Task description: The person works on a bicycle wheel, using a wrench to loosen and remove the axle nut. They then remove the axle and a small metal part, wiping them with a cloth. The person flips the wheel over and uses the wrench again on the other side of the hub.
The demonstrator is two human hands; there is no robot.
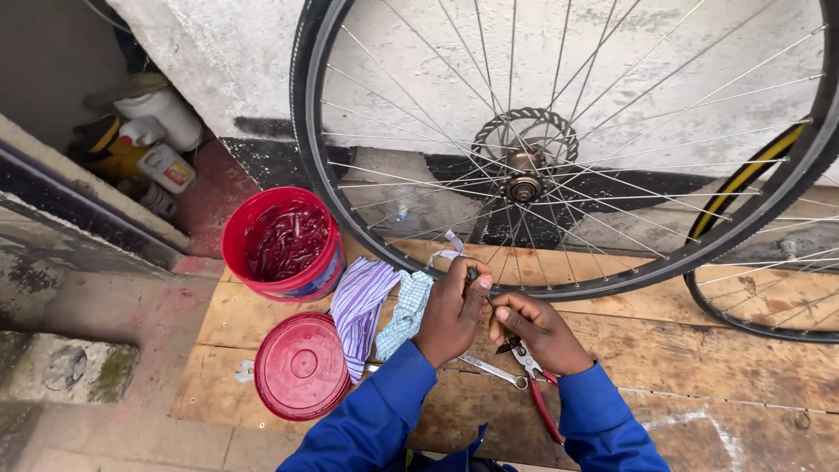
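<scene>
Left hand: my left hand (450,310) is closed, thumb and fingers pinching a small dark part (473,275) right at the lower rim of the bicycle wheel (524,179).
Right hand: my right hand (535,330) sits just beside the left, fingertips curled in towards the same spot; I cannot tell whether they grip anything.
Wheel: it stands upright on the wooden platform (699,367), leaning near the white wall, its tyre touching the boards just ahead of my hands.
Second wheel: another wheel (769,297) with a yellow-striped tyre stands behind it at the platform's right edge.
Pliers: red-handled pliers (535,385) lie on the boards under my right wrist, beside a silver spanner (489,370).
Cloths: a striped purple rag (360,306) and a checked pale one (407,301) lie left of my left hand.
Bucket: a red bucket (281,245) stands at the platform's far left corner, its red lid (301,365) flat on the boards nearer to me.
Bottles: some plastic bottles (157,144) stand off the platform by the wall.
</scene>
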